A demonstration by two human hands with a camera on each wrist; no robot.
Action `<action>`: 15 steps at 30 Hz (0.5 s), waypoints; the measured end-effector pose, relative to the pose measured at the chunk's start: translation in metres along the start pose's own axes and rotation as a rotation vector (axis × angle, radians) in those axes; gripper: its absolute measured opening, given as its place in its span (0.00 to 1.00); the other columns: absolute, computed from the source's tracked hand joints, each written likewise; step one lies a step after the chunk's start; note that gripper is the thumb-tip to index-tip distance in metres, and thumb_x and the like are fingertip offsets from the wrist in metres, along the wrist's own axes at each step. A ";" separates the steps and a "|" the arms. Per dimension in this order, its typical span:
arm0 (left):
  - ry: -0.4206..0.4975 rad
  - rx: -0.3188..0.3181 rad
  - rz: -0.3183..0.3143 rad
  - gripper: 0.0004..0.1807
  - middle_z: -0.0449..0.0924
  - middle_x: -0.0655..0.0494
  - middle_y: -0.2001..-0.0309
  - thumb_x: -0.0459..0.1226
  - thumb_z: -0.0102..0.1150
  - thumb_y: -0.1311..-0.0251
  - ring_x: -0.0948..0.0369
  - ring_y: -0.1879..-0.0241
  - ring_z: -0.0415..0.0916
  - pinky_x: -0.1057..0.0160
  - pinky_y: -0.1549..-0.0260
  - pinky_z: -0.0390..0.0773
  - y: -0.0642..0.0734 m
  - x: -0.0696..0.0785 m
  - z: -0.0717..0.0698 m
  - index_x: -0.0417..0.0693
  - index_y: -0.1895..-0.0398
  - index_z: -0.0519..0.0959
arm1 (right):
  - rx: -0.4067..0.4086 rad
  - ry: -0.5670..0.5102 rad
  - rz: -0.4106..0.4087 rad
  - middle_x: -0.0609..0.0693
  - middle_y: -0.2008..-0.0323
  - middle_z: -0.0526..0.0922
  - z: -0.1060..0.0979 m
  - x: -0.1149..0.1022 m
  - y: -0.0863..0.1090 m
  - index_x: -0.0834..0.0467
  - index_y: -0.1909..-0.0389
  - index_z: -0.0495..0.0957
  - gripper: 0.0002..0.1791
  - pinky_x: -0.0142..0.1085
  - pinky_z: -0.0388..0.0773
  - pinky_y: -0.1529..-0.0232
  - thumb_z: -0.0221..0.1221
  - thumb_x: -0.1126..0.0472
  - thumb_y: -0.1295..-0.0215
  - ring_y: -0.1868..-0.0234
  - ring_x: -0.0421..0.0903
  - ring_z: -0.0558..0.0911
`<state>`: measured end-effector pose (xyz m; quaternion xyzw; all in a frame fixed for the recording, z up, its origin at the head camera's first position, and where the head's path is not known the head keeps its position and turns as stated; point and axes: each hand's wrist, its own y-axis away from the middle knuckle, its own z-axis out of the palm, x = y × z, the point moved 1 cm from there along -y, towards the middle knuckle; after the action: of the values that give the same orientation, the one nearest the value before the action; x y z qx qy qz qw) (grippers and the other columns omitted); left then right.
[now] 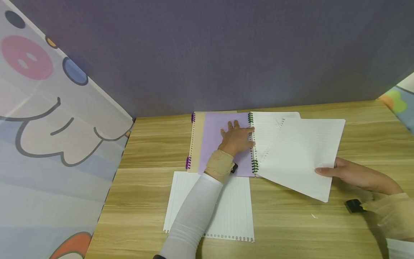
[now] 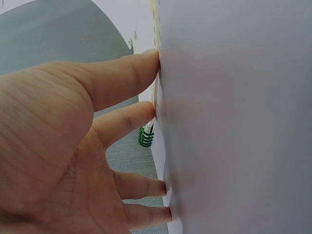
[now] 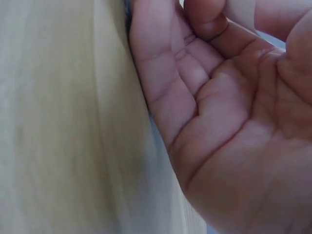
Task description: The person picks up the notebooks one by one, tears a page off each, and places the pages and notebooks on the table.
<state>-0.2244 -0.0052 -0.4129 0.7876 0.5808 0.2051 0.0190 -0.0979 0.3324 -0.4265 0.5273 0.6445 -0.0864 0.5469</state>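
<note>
An open spiral notebook point(image 1: 226, 158) lies on the table, its purple cover on the left and lined white pages point(image 1: 268, 117) on the right, joined by green rings point(image 1: 255, 166). With fingers spread, my left hand point(image 1: 236, 139) presses on the purple cover beside the rings; the left wrist view shows its straight fingertips point(image 2: 146, 108) against the surface. My right hand point(image 1: 349, 174) pinches a white sheet point(image 1: 300, 154) near its lower right edge, thumb on top. The sheet lies slanted over the pages, with its perforated left edge apart from the rings. In the right wrist view the fingers are curled.
A loose lined sheet point(image 1: 229, 212) with a row of torn holes lies in front of the notebook, partly under the left forearm. A tan notebook edge with purple rings point(image 1: 188, 162) shows beneath the cover. A small paper scrap point(image 1: 314, 216) lies near the right wrist. A grey panel point(image 1: 242, 54) stands behind.
</note>
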 end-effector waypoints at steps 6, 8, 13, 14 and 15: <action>-0.003 0.001 -0.001 0.33 0.45 0.38 0.18 0.56 0.62 0.34 0.38 0.18 0.39 0.28 0.26 0.48 0.000 0.000 0.001 0.77 0.25 0.67 | -0.007 -0.004 -0.007 0.34 0.41 0.81 -0.001 0.001 0.000 0.60 0.30 0.61 0.22 0.24 0.75 0.50 0.47 0.57 0.18 0.43 0.24 0.76; -0.004 0.001 -0.001 0.33 0.45 0.38 0.18 0.56 0.62 0.34 0.38 0.18 0.39 0.28 0.26 0.48 -0.001 0.000 0.001 0.77 0.25 0.67 | -0.005 -0.001 -0.005 0.32 0.41 0.81 -0.001 0.002 0.001 0.59 0.30 0.60 0.22 0.24 0.75 0.50 0.47 0.57 0.18 0.43 0.23 0.75; -0.003 -0.004 -0.005 0.33 0.44 0.38 0.18 0.56 0.62 0.34 0.38 0.18 0.39 0.29 0.26 0.47 -0.002 0.001 0.001 0.78 0.25 0.66 | -0.003 0.004 -0.007 0.33 0.41 0.81 -0.002 0.004 0.001 0.59 0.30 0.61 0.22 0.24 0.74 0.50 0.47 0.57 0.18 0.43 0.23 0.75; -0.001 -0.005 -0.006 0.33 0.44 0.38 0.18 0.56 0.62 0.34 0.39 0.18 0.39 0.29 0.26 0.48 -0.002 0.001 0.001 0.78 0.25 0.66 | -0.002 0.004 -0.009 0.33 0.41 0.81 -0.002 0.004 0.002 0.59 0.31 0.62 0.21 0.23 0.74 0.50 0.47 0.57 0.18 0.43 0.23 0.75; -0.001 -0.005 -0.006 0.33 0.44 0.38 0.18 0.56 0.62 0.34 0.39 0.18 0.39 0.29 0.26 0.47 -0.001 0.001 0.001 0.78 0.25 0.66 | -0.004 0.004 -0.014 0.34 0.41 0.81 -0.002 0.004 0.002 0.60 0.31 0.62 0.21 0.23 0.74 0.50 0.47 0.57 0.18 0.43 0.23 0.75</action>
<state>-0.2250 -0.0032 -0.4137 0.7858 0.5826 0.2063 0.0219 -0.0975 0.3373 -0.4284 0.5221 0.6492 -0.0879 0.5461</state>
